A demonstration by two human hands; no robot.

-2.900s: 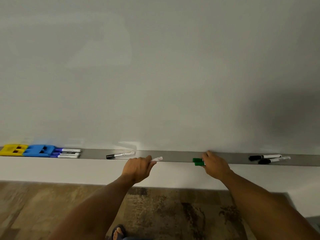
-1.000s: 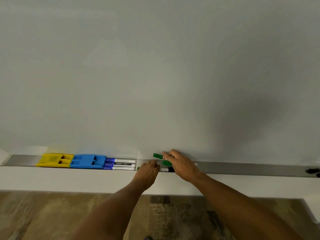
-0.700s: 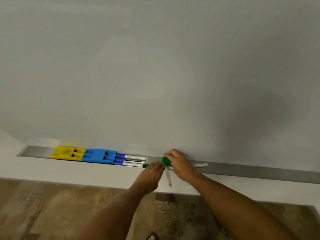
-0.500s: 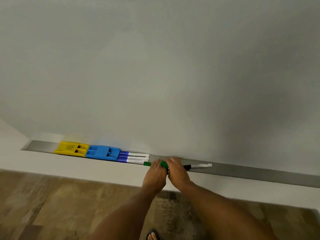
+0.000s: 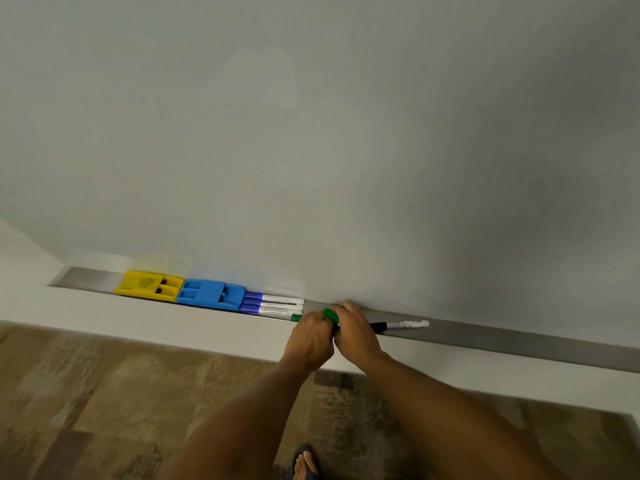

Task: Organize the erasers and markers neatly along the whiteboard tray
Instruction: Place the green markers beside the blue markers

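A classroom or office, shown by a wall-wide whiteboard [image 5: 311, 133] with a metal tray [image 5: 519, 337] holding markers [image 5: 277, 304] and erasers [image 5: 207, 294].

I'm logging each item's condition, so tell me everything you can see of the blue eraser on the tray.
The blue eraser is a blocky piece of what looks like moulded plastic, with rectangular recesses in its top. It lies flat in the grey whiteboard tray, lengthwise along it, near the left end. Its left end meets the yellow eraser; its right end meets the caps of the purple markers. Neither hand touches it. It looks intact; its wiping face is hidden.
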